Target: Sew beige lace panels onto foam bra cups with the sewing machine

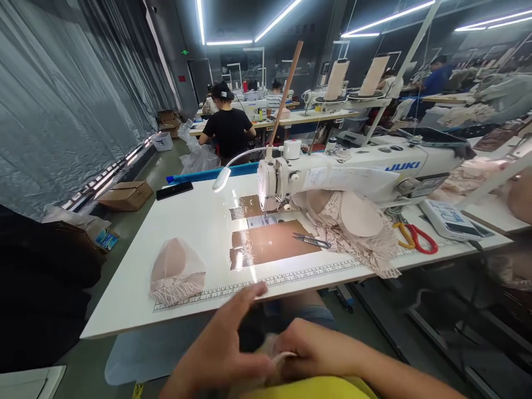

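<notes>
Below the table's front edge, close to my body, my right hand (310,346) is closed round a pale piece of fabric (272,346), mostly hidden by my fingers and blurred. My left hand (220,346) is beside it, thumb and forefinger spread wide; I cannot tell whether its thumb touches the fabric. On the table to the left lies a beige bra cup with lace trim (174,271). More beige cups and lace (361,216) are heaped under the arm of the white sewing machine (336,166). Thread snips (311,240) rest in front of the needle area.
A printed ruler strip (266,280) runs along the front of the white table (137,277). Red- and yellow-handled scissors (418,238) lie by a white control box (449,219). A phone (174,190) sits at the back left. A person in black (230,130) is seated ahead.
</notes>
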`<action>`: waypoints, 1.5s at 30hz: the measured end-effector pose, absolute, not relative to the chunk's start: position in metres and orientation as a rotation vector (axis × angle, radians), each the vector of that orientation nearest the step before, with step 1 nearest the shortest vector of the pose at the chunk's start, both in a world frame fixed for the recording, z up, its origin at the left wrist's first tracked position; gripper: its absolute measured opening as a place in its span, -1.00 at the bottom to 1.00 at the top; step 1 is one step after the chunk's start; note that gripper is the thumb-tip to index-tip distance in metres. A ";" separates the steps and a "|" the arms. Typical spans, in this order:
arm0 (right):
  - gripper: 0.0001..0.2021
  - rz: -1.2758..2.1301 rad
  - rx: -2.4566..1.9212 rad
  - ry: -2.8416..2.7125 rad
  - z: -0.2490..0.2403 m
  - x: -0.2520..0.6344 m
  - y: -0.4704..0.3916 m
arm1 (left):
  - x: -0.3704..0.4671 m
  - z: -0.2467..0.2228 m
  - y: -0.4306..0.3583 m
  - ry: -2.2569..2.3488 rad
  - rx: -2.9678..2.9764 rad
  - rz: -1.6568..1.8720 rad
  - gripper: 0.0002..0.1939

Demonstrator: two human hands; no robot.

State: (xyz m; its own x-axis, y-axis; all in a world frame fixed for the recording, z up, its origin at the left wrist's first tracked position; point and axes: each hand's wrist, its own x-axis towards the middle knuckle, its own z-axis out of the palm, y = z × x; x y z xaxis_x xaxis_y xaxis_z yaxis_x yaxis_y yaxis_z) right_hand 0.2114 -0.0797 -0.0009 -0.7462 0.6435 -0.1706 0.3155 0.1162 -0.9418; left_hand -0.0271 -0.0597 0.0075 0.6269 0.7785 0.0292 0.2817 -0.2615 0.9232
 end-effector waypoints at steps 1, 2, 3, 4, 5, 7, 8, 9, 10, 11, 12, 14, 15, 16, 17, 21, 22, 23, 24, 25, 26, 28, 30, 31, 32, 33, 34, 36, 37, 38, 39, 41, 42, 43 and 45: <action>-0.94 1.640 -0.932 -2.117 -0.001 0.208 -0.079 | -0.021 0.012 -0.064 0.815 1.826 0.499 -0.08; -0.93 1.591 -0.924 -2.102 0.000 0.205 -0.077 | -0.015 0.013 -0.067 0.797 1.804 0.427 -0.11; -0.92 1.523 -0.921 -2.090 0.003 0.204 -0.075 | -0.009 0.012 -0.069 0.788 1.769 0.393 -0.21; -0.93 1.437 -0.921 -2.098 0.007 0.204 -0.073 | -0.003 0.008 -0.071 0.788 1.727 0.386 -0.37; -0.93 1.334 -0.918 -2.127 0.012 0.206 -0.071 | 0.002 0.000 -0.072 0.797 1.674 0.394 -0.55; -0.91 1.082 -0.903 -2.176 0.024 0.212 -0.070 | 0.008 -0.023 -0.073 0.837 1.547 0.432 -0.82; -0.89 0.954 -0.883 -2.170 0.030 0.217 -0.070 | 0.010 -0.036 -0.073 0.880 1.486 0.462 -0.86; -0.85 0.834 -0.855 -2.133 0.035 0.222 -0.071 | 0.009 -0.048 -0.073 0.943 1.436 0.506 -0.87; -0.82 0.718 -0.839 -2.063 0.040 0.228 -0.071 | 0.008 -0.059 -0.073 1.007 1.405 0.545 -0.85; -0.80 0.602 -0.848 -1.964 0.043 0.233 -0.071 | 0.005 -0.067 -0.073 1.070 1.388 0.572 -0.81; -0.78 0.502 -0.884 -1.860 0.044 0.238 -0.070 | 0.001 -0.071 -0.074 1.119 1.381 0.570 -0.75; -0.78 0.418 -1.021 -1.707 0.041 0.246 -0.066 | -0.007 -0.067 -0.079 1.116 1.411 0.470 -0.62; -0.79 0.466 -1.104 -1.693 0.038 0.247 -0.063 | -0.011 -0.058 -0.081 1.059 1.450 0.410 -0.59; -0.81 0.578 -1.180 -1.719 0.033 0.247 -0.059 | -0.014 -0.047 -0.083 0.977 1.501 0.376 -0.60; -0.85 0.735 -1.236 -1.766 0.029 0.245 -0.056 | -0.015 -0.034 -0.085 0.893 1.588 0.397 -0.64; -0.91 1.326 -1.186 -1.807 0.020 0.225 -0.050 | -0.003 0.013 -0.072 1.045 1.992 0.930 -0.32; -0.90 1.408 -1.123 -1.788 0.021 0.221 -0.049 | 0.002 0.019 -0.065 1.078 2.073 0.974 -0.30; -0.90 1.444 -1.069 -1.780 0.023 0.219 -0.049 | 0.008 0.022 -0.057 1.088 2.099 0.935 -0.36; -0.91 1.425 -1.042 -1.789 0.025 0.218 -0.048 | 0.012 0.022 -0.049 1.054 2.089 0.852 -0.44; -0.93 1.348 -1.044 -1.814 0.028 0.220 -0.047 | 0.016 0.021 -0.042 1.034 2.046 0.759 -0.52; -0.96 1.216 -1.072 -1.840 0.031 0.223 -0.047 | 0.017 0.017 -0.036 1.037 2.007 0.675 -0.61; -0.92 0.871 -1.147 -1.838 0.034 0.232 -0.046 | 0.016 0.008 -0.029 1.155 1.995 0.580 -0.74; -0.87 0.560 -1.190 -1.761 0.037 0.242 -0.045 | 0.010 0.000 -0.027 1.369 2.049 0.574 -0.83; -0.86 0.442 -1.204 -1.711 0.038 0.246 -0.044 | 0.006 -0.003 -0.028 1.467 2.054 0.580 -0.87; -0.85 0.352 -1.215 -1.664 0.039 0.249 -0.044 | 0.002 -0.004 -0.030 1.525 2.023 0.593 -0.87; -0.84 0.300 -1.219 -1.635 0.040 0.251 -0.043 | -0.001 -0.003 -0.033 1.527 1.954 0.603 -0.83; -0.84 0.288 -1.215 -1.619 0.041 0.251 -0.042 | -0.003 0.000 -0.036 1.469 1.855 0.605 -0.77; -0.86 0.452 -1.181 -1.645 0.040 0.246 -0.040 | -0.006 0.008 -0.047 1.212 1.641 0.590 -0.70; -0.89 0.637 -1.156 -1.672 0.037 0.243 -0.040 | -0.005 0.012 -0.053 1.054 1.553 0.577 -0.66; -0.92 0.867 -1.125 -1.698 0.033 0.238 -0.040 | -0.004 0.015 -0.059 0.914 1.490 0.576 -0.59; -0.94 1.144 -1.084 -1.702 0.028 0.233 -0.041 | -0.003 0.017 -0.065 0.813 1.460 0.584 -0.50; -0.86 1.620 -1.012 -1.643 0.014 0.223 -0.043 | 0.001 0.017 -0.072 0.722 1.452 0.636 -0.31; -0.79 1.833 -0.919 -1.593 0.008 0.218 -0.045 | 0.002 0.016 -0.073 0.727 1.471 0.666 -0.23; -0.73 1.982 -0.841 -1.526 0.002 0.214 -0.047 | 0.004 0.013 -0.072 0.767 1.513 0.706 -0.19; -0.62 2.154 -0.758 -1.358 -0.006 0.209 -0.051 | 0.008 0.009 -0.065 0.896 1.632 0.754 -0.19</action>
State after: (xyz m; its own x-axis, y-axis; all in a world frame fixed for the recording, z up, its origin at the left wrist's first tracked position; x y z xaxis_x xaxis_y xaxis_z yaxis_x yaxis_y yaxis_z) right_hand 0.2087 -0.0507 -0.0062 -0.7314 0.6527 -0.1977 -0.1028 -0.3921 -0.9142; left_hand 0.0082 -0.0653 0.0085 0.5161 0.8560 0.0308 0.1757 -0.1410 0.9743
